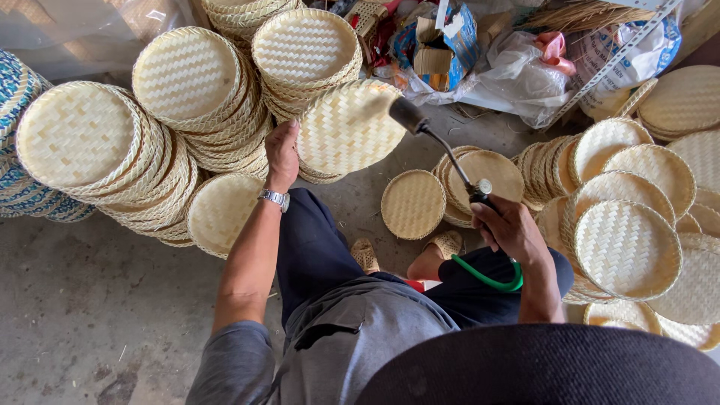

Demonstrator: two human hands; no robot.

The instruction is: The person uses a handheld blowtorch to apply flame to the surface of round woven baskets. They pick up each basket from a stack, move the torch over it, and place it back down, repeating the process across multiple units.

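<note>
My left hand (282,154) grips the rim of a round woven bamboo tray (351,127) and holds it up, tilted, in front of me. A watch sits on that wrist. My right hand (511,229) is closed on the handle of a gas torch (442,150). Its dark nozzle (407,115) points at the tray's right edge, very close to it. A green hose (487,279) runs from the handle down across my lap. I am seated, with dark trousers and woven sandals (366,255) visible below.
Leaning stacks of woven trays (135,150) fill the left and back. More trays (626,225) lie piled on the right, and one small tray (412,204) lies flat on the concrete floor. Plastic bags and cardboard (510,67) sit at the back.
</note>
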